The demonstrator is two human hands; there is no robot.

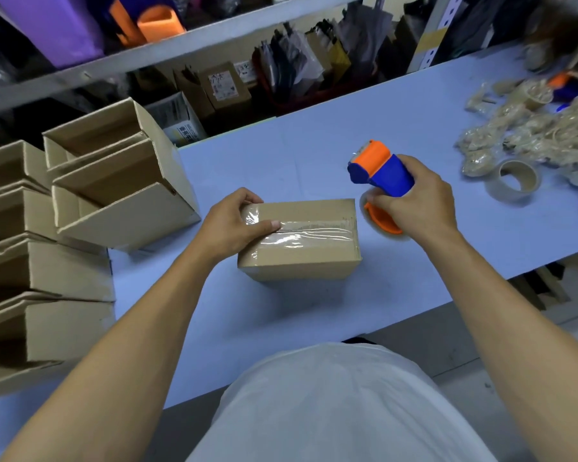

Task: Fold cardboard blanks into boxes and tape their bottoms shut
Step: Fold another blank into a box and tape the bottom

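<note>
A small cardboard box (309, 258) sits bottom up in the middle of the blue table (281, 328). A strip of clear tape (317, 232) runs along its centre seam. My left hand (234, 225) grips the box's left end, thumb lying flat on the tape and fingers curled over the far edge. My right hand (414, 201) holds a blue and orange tape dispenser (379, 175) just right of the box, lifted off it and tilted, with its tape roll partly hidden under my fingers.
Several folded open boxes (114, 181) are stacked along the table's left side. A spare tape roll (513, 180) and a heap of clear packets (531, 135) lie at the right. Shelves with bags and cartons stand behind the table.
</note>
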